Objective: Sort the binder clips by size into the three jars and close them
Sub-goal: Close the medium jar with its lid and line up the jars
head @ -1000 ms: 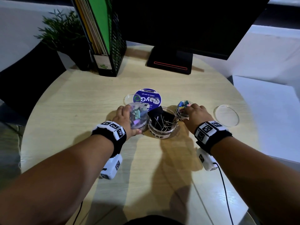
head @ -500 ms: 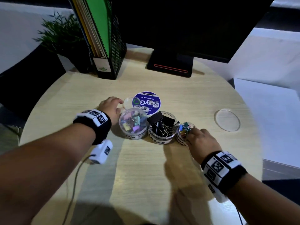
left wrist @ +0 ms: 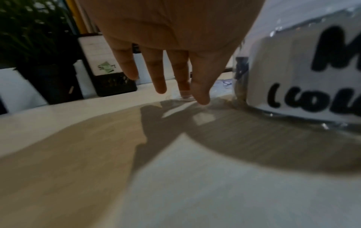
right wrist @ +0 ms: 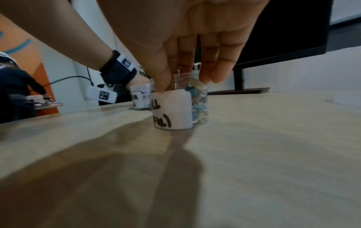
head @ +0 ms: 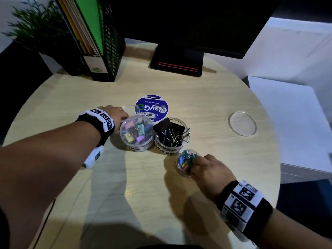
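Three clear jars stand mid-table. The medium jar (head: 137,134) (left wrist: 312,74) holds pastel clips and seems capped by a clear lid. The large jar (head: 171,137) is uncapped, with black clips sticking out. The small jar (head: 186,163) (right wrist: 175,108) holds tiny coloured clips. My right hand (head: 199,166) (right wrist: 185,80) grips its rim from above, fingers curled round it. My left hand (head: 118,113) (left wrist: 175,91) is behind and left of the medium jar. Its straight fingers touch a small clear lid (head: 129,107) (left wrist: 185,96) lying flat.
A bigger clear lid (head: 242,123) lies at the right of the round table (head: 206,97). A blue round sticker (head: 151,107) lies behind the jars. A monitor base (head: 177,63), a black file rack (head: 106,51) and a plant (head: 36,27) line the back edge.
My right hand has drawn the small jar from beside the large jar toward me. My left hand has let go of the medium jar and moved back-left to the small lid.
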A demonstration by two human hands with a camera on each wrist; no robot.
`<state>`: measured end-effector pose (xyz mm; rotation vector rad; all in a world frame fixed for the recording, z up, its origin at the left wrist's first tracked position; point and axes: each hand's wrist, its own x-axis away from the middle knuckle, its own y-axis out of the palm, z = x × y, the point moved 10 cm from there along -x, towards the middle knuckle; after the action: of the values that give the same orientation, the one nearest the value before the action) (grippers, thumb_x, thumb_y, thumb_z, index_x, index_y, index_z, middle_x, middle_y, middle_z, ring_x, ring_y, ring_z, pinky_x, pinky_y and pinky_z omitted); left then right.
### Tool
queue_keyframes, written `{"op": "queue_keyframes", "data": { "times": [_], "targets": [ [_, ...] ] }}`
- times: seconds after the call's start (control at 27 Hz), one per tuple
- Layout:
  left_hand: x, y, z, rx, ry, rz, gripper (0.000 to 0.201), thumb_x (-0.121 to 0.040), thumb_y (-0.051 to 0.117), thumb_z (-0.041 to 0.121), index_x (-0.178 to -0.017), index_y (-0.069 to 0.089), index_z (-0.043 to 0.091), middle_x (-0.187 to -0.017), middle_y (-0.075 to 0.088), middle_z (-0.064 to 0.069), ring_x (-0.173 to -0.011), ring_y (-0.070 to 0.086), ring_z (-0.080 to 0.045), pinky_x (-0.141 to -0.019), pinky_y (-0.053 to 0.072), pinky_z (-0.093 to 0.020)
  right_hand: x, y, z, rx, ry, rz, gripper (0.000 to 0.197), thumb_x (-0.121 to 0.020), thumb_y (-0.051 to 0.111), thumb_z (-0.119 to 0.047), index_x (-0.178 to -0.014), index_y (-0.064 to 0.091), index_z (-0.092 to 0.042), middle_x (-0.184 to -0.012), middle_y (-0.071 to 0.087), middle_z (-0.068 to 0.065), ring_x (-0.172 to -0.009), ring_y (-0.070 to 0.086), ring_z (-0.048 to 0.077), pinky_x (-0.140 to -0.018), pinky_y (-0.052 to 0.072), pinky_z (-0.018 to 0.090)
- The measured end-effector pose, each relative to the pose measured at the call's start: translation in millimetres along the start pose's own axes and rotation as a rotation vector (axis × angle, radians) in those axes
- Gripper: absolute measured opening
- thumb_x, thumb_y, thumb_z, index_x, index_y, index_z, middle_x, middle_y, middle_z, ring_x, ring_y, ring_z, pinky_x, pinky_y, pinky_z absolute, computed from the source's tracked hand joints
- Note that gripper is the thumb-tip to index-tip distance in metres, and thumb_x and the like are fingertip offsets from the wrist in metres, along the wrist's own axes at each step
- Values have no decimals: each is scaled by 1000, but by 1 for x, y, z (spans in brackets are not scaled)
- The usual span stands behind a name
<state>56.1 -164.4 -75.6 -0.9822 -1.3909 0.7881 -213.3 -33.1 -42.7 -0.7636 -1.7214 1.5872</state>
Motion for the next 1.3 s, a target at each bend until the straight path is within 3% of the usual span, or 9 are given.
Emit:
{"op": "queue_keyframes", "data": {
  "times": [0.19,0.48,0.67,0.82,0.93,1.0,1.11,1.19,1.3],
  "targets": [
    [27,16,-21,174,-100,16,15,-88,58,18,-99,67,14,-111,60,-13,-100,58,-32,-84,45,-31,4,7,-38,-44,-121,20,11,-64,77,-32,-65,69,-24,-74,62,-6,-62,54,18,-48,49,27],
    [84,43,-14,268,-70,-51,12,-86,63,19,-98,66,16,-101,57,-2,-100,57,-24,-79,41,-25,-10,6,-77,-138,-229,-3,7,-67,74,-30,-69,71,-25,-75,62,-7,-64,54,20,-50,51,29],
    [115,58,3,267,-47,-95,11,-88,62,25,-98,64,20,-105,57,0,-100,56,-20,-83,42,-27,-10,10,-84,-311,-235,-177,33,-81,47,-38,-105,67,-29,-106,62,-3,-88,49,26,-77,49,38],
    [136,50,26,311,-17,-29,12,-89,60,27,-99,63,21,-107,59,2,-99,56,-18,-81,41,-24,-5,-20,-82,-393,-228,-24,39,-76,45,-41,-104,69,-30,-101,65,0,-84,55,27,-72,49,36],
    [151,25,45,400,-7,96,11,-89,59,27,-98,63,21,-101,60,3,-95,57,-17,-76,39,-22,-7,-42,-70,-388,-147,143,36,-70,60,-31,-103,70,-21,-99,67,4,-85,60,30,-74,53,38],
    [164,2,58,515,12,209,2,-89,60,25,-90,60,24,-89,58,6,-87,57,-17,-73,39,-23,-9,-54,-68,-452,-116,189,49,-69,66,-29,-116,63,-16,-112,64,8,-101,60,31,-90,46,36],
    [172,-16,83,845,110,245,16,-89,60,18,-77,53,27,-79,59,8,-79,57,-14,-75,43,-26,-12,-54,-72,-574,-64,128,79,-69,77,-30,-138,41,-21,-139,44,6,-126,43,24,-104,30,26],
    [174,-20,105,1176,230,142,21,-91,55,6,-79,54,23,-77,60,6,-76,59,-8,-79,47,-28,-12,-57,-78,-592,-69,174,87,-65,80,-29,-138,34,-30,-140,40,7,-125,43,26,-103,37,29],
    [175,-22,124,1371,335,15,24,-93,44,-6,-85,52,15,-75,56,1,-60,56,9,-64,42,-10,-12,-62,-77,-615,-45,264,74,-67,75,-29,-128,35,-41,-136,40,12,-117,49,29,-93,47,36]
  ]
}}
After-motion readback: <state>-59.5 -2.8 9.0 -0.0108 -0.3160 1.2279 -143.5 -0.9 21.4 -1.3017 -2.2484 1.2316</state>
